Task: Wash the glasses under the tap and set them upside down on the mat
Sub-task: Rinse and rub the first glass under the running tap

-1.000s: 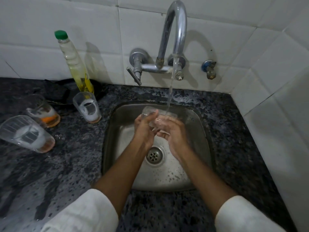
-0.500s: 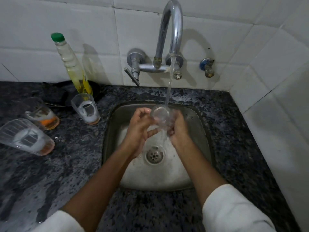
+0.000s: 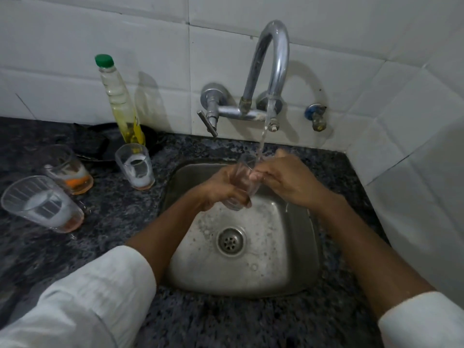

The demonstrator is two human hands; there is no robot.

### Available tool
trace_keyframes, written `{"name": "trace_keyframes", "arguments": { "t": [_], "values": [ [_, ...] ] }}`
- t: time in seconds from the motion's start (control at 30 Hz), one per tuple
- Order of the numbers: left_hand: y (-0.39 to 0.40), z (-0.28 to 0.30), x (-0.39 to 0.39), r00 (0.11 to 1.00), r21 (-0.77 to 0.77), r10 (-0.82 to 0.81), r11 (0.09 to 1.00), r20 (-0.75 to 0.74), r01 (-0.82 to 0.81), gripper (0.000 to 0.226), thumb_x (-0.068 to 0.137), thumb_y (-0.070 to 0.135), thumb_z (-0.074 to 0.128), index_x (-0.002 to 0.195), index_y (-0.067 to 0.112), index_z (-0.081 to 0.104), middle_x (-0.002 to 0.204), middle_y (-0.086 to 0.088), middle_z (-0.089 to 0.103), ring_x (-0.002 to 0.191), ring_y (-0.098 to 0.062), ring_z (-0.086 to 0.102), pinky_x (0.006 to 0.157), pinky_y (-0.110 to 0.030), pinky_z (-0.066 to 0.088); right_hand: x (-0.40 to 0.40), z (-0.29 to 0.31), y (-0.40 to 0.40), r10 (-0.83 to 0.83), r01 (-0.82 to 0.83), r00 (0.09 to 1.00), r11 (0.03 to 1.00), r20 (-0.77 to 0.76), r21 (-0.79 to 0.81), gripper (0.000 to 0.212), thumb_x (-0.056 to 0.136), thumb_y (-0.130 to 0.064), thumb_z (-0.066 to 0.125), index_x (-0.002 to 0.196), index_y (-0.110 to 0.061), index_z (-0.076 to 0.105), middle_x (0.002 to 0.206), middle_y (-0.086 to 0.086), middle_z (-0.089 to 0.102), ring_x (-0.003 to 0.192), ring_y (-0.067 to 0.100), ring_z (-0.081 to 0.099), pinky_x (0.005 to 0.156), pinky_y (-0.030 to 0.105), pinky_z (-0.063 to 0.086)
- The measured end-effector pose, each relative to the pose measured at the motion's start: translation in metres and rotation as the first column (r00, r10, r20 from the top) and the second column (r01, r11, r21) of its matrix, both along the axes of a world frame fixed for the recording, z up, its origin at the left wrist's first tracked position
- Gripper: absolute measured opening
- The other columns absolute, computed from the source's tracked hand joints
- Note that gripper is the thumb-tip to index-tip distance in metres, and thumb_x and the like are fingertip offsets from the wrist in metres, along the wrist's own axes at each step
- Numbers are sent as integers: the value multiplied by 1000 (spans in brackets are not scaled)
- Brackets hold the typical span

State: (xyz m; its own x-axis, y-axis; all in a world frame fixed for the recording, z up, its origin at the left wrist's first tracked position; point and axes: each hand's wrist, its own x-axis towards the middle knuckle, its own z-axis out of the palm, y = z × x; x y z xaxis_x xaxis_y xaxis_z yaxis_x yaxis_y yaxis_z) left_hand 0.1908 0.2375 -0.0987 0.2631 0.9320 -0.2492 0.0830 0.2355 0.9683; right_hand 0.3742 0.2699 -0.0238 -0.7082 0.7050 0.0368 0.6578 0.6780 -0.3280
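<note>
White sleeves (image 3: 95, 295) cover both arms. They are pushed up behind the wrists, and the cloth looks creased.

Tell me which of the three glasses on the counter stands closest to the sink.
The glass with white foam, just in front of the yellow soap bottle. It stands beside the sink's left rim; the orange-residue glass and the near-left glass are farther left.

- The worktop (image 3: 75, 247) is dark grey stone, speckled black.
- The wall tiles (image 3: 75, 59) are plain white.
- The bottle (image 3: 120, 101) has a green cap and yellow liquid.
- The sink (image 3: 276, 259) and tap (image 3: 273, 59) are silver metal.
- The sleeves (image 3: 95, 302) are white.
- One clear glass (image 3: 67, 169) holds orange dregs.
</note>
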Motion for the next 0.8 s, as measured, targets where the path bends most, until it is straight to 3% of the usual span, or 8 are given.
{"name": "trace_keyframes", "arguments": {
  "t": [0.13, 0.23, 0.37, 0.47, 0.57, 0.63, 0.7, 0.8],
  "values": [
    [4, 1, 24, 970, 70, 218, 975, -109, -212, 49, 59, 10, 81, 102, 24, 61, 102, -1, 70, 97, -23, 67, 80, -39, 58, -8, -17, -9, -170, 136, 927, 983, -334, -123, 37, 94, -35, 52, 73, -11, 70, 67, 2, 70, 61, 12, 63, 61, 31, 47],
    [-12, 1, 62, 771, 206, 574, 819, -277, -536, 43, 59, 41, 70, 98, 29, 55, 87, 7, 67, 81, -20, 67, 71, -36, 57, -27, -28, -14, -362, 370, 868, 928, -339, -43, 27, 94, -23, 58, 82, -4, 73, 78, 14, 73, 69, 23, 65, 66, 35, 48],
    [-6, -2, 28, 992, 55, 110, 992, 56, -113, 64, 63, 4, 85, 120, 15, 57, 107, 2, 68, 101, -20, 67, 77, -26, 57, -12, -12, -6, -220, 142, 889, 966, -403, -214, 21, 92, -16, 64, 77, -7, 74, 69, 6, 72, 61, 14, 66, 63, 26, 47],
    [4, -2, 4, 916, 24, -143, 989, 375, 145, 55, 60, -1, 75, 113, 7, 67, 103, -13, 70, 100, -31, 66, 89, -41, 55, -7, -4, -9, -130, -13, 900, 946, -416, -323, 17, 90, -15, 66, 78, -8, 76, 69, 4, 73, 60, 13, 68, 61, 24, 51],
    [1, 2, 31, 961, 94, 276, 956, 18, -276, 51, 55, 9, 83, 102, 15, 65, 92, -3, 71, 90, -23, 67, 71, -34, 59, -21, -13, -8, -191, 145, 917, 977, -349, -155, 15, 88, -13, 67, 78, -8, 78, 75, 9, 75, 64, 12, 65, 64, 22, 44],
    [-5, -3, 50, 802, 275, 554, 825, -225, -493, 53, 54, 26, 83, 101, 25, 60, 93, 5, 71, 86, -16, 67, 70, -31, 56, -26, -18, -9, -249, 216, 914, 967, -320, -137, 14, 88, -9, 66, 81, -7, 78, 76, 8, 75, 65, 6, 63, 66, 20, 44],
    [-7, -8, 47, 837, 308, 517, 838, -181, -451, 57, 55, 24, 88, 104, 24, 59, 98, 5, 71, 87, -13, 68, 70, -30, 56, -22, -17, -10, -248, 202, 904, 966, -348, -164, 15, 87, -7, 66, 79, -8, 78, 66, -3, 69, 56, -4, 58, 60, 15, 41],
    [-2, -3, 13, 990, 91, 21, 995, 141, -34, 67, 60, 0, 85, 120, 11, 58, 116, -9, 67, 107, -23, 67, 88, -37, 57, -13, -10, -12, -188, 103, 888, 971, -420, -215, 17, 88, -7, 65, 77, -10, 77, 66, -3, 70, 56, -1, 62, 59, 16, 45]
  ]
}}
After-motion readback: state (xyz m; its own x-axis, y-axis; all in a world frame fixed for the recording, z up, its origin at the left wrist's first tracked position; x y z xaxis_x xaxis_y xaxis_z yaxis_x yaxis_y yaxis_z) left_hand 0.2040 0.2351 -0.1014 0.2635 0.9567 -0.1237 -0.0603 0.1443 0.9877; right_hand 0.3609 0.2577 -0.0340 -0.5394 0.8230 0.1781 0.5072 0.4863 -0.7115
